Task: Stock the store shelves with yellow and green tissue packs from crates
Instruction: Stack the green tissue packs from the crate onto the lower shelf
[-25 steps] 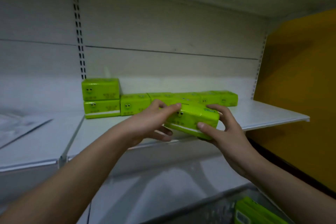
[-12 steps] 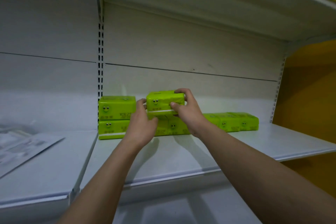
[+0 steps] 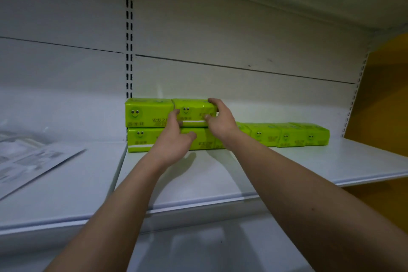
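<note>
- A bright green plastic-wrapped tissue pack with a smiley face (image 3: 194, 112) sits in the second layer at the centre of the frame, on top of the bottom row of green tissue packs (image 3: 276, 136) that runs along the back of the white metal shelf (image 3: 287, 170).
- The right hand (image 3: 220, 120) grips this pack at its right end: fingers (image 3: 213, 101) curled over the top edge, thumb pressed on the front face.
- The left hand (image 3: 174, 139) touches the pack's lower left front with its fingertips, fingers loosely extended, thumb spread out to the right.
- Just to its left, touching it, a second upper green pack (image 3: 148, 112) stands against the slotted upright (image 3: 129, 51).
- Grey printed sheets (image 3: 28, 161) lie on the neighbouring shelf at the left of the frame.
</note>
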